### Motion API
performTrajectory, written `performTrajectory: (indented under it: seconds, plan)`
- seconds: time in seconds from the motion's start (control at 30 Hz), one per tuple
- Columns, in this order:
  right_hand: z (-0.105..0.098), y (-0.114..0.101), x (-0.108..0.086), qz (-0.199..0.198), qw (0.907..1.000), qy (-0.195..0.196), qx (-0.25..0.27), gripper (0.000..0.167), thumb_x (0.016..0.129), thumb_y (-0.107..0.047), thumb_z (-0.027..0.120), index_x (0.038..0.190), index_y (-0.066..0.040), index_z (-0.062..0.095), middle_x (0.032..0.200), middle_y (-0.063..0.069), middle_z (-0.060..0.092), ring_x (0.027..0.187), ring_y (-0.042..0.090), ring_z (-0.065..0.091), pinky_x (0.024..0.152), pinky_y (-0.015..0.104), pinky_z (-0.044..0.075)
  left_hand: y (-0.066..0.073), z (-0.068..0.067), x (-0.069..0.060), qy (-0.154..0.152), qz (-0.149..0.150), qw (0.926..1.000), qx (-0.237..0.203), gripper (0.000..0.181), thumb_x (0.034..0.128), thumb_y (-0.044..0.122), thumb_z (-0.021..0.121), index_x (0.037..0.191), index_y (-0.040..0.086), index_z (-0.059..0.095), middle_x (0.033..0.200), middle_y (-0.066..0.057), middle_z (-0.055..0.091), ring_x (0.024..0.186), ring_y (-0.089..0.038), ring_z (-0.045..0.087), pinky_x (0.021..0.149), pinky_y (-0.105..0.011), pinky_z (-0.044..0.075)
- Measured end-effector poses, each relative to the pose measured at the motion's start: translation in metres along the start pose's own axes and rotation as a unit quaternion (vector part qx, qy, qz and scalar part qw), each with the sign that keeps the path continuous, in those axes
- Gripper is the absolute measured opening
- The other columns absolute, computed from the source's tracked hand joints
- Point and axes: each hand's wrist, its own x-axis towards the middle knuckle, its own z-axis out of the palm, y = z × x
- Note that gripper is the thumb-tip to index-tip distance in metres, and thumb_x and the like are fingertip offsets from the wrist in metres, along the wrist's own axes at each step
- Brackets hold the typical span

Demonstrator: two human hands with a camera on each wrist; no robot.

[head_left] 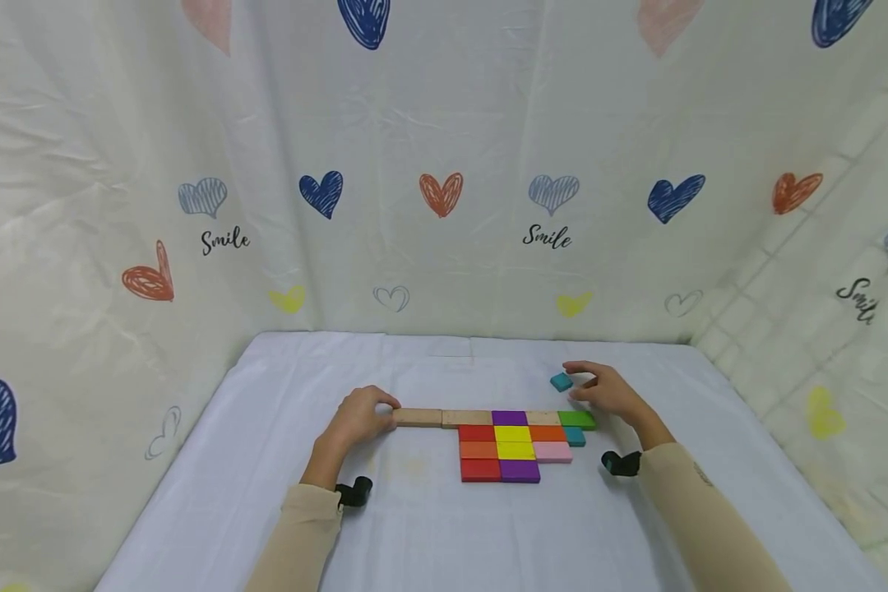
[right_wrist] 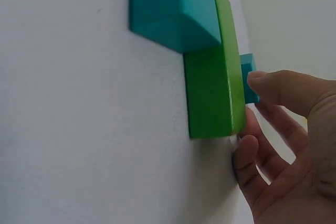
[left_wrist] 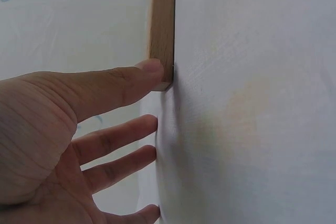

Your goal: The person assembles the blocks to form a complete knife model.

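At the left end of a row of blocks, my left hand holds the end of a plain wooden block. In the left wrist view its thumb presses on the wooden block while three fingers extend below; the index finger is hidden there. My right hand is beyond the right end of the row, thumb and index finger spread beside a small teal block that lies apart. In the right wrist view the thumb overlaps that teal block, behind a green block.
Below the row, coloured blocks lie edge to edge: red, purple, yellow, pink and a second teal block. They rest on a white tablecloth. A heart-printed curtain hangs behind.
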Motion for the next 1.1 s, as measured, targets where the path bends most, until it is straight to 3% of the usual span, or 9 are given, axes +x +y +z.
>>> performTrajectory:
  seconds: [0.27,0.4,0.77,0.97,1.1]
  plan:
    - [0.0,-0.003,0.009,-0.014,0.9996,-0.023,0.002,0.058,0.096,-0.01,0.067,0.151,-0.011,0.049,0.147,0.021,0.054,0.115,0.035,0.056,0.088,0.035,0.055,0.001,0.0,0.0,0.0,0.008,1.0,0.004,0.026,0.0858,0.014,0.082,0.111,0.017,0.08,0.131,-0.011,0.069,0.13,-0.036,0.06,0.107,-0.055,0.048]
    - [0.002,-0.004,0.008,-0.003,0.9996,-0.026,0.007,0.055,0.096,-0.008,0.067,0.149,-0.01,0.052,0.141,0.023,0.055,0.112,0.035,0.057,0.087,0.033,0.055,0.001,0.0,0.0,0.001,0.01,0.9999,0.002,0.025,0.0859,0.015,0.082,0.111,0.017,0.08,0.131,-0.011,0.069,0.129,-0.036,0.06,0.106,-0.056,0.048]
    - [0.009,-0.007,0.008,0.011,0.9996,-0.016,-0.018,0.04,0.094,-0.011,0.071,0.133,-0.007,0.064,0.133,0.022,0.059,0.112,0.033,0.057,0.088,0.038,0.057,-0.001,0.001,0.0,0.002,0.009,0.9999,0.009,0.024,0.0857,0.015,0.082,0.11,0.018,0.08,0.131,-0.01,0.07,0.128,-0.036,0.061,0.105,-0.055,0.049]
    - [0.006,-0.006,0.006,0.022,0.9995,-0.002,-0.021,0.039,0.094,-0.013,0.073,0.131,-0.009,0.064,0.134,0.02,0.06,0.113,0.034,0.058,0.091,0.038,0.057,0.0,0.001,0.0,0.005,0.012,0.9999,0.007,0.024,0.0858,0.015,0.082,0.11,0.018,0.08,0.131,-0.011,0.069,0.129,-0.036,0.06,0.105,-0.056,0.049]
    - [0.003,-0.007,-0.001,0.009,0.9994,0.013,-0.03,0.041,0.093,-0.016,0.073,0.132,-0.008,0.063,0.134,0.021,0.061,0.115,0.037,0.06,0.094,0.044,0.058,-0.002,0.002,0.0,0.007,0.012,0.9999,0.004,0.024,0.0862,0.016,0.082,0.11,0.018,0.08,0.132,-0.011,0.069,0.129,-0.036,0.06,0.106,-0.056,0.048]
